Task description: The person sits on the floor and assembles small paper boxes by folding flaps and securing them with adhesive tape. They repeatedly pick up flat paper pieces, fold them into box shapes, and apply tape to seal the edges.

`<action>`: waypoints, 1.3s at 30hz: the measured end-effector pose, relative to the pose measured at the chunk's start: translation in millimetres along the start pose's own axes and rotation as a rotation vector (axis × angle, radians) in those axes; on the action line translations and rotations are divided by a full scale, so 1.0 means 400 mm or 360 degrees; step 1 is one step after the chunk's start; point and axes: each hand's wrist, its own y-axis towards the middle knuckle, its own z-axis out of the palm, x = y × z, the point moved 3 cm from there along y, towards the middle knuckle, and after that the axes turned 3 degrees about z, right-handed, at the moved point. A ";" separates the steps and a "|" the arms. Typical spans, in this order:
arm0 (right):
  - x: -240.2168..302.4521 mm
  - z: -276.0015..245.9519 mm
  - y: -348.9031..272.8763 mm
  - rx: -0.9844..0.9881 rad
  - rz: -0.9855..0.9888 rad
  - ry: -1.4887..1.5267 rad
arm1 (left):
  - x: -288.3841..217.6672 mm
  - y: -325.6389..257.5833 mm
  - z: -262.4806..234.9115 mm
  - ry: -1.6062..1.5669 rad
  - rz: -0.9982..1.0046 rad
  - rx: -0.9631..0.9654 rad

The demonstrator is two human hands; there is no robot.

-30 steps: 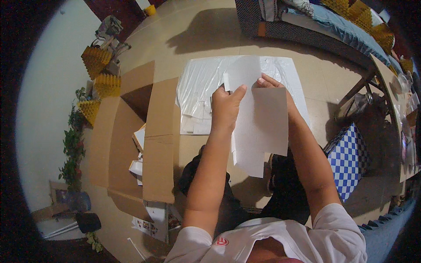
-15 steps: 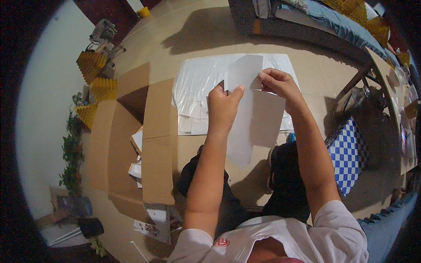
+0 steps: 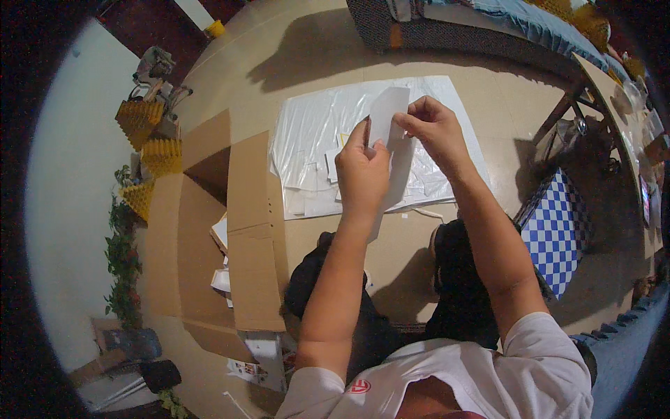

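Note:
In front of me a white sheet of paper or thin card (image 3: 389,112) is held up, turned nearly edge-on, with its lower part hanging down. My left hand (image 3: 361,171) grips its left side, thumb against the face. My right hand (image 3: 433,129) pinches its right edge between thumb and fingertips, a little higher. Beneath lies a white board covered in clear plastic film (image 3: 296,126) on the floor, with several flat white pieces (image 3: 331,166) on it. The sheet and my hands hide part of these pieces.
An open cardboard box (image 3: 252,279) stands at my left, with white pieces (image 3: 220,281) inside. To the right are a blue-and-white checked box (image 3: 556,234) and a table (image 3: 611,105). A grey sofa (image 3: 447,38) is at the far side. Yellow honeycomb-like stacks (image 3: 162,155) line the left.
The sheet has turned from facing me broadly to nearly edge-on, uncovering more pieces on the board. My right hand has moved slightly left, closer to the left hand.

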 end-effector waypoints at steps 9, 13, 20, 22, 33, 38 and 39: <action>0.074 0.032 -0.071 -0.0243 -0.0478 -0.1033 | -0.021 -0.030 0.060 0.0455 0.0204 0.0143; 0.048 -0.001 -0.014 -0.0047 -0.0387 -0.0412 | 0.045 0.022 -0.032 -0.0651 -0.0267 -0.0013; 0.013 -0.043 -0.020 0.0626 0.0472 -0.0208 | 0.091 0.073 -0.142 -0.1364 -0.0464 -0.0204; 0.012 -0.023 -0.030 0.0573 0.0382 -0.0282 | 0.092 0.074 -0.144 -0.1465 -0.0531 -0.0203; 0.046 0.026 -0.052 0.0514 0.0329 0.0309 | 0.109 0.041 -0.079 -0.1162 -0.0659 -0.0093; 0.066 0.075 -0.114 0.0714 0.0505 0.0580 | 0.088 0.042 -0.085 -0.0865 -0.0478 -0.0220; 0.065 0.091 -0.118 0.0860 0.0417 0.0538 | 0.087 0.045 -0.086 -0.0810 -0.0450 -0.0228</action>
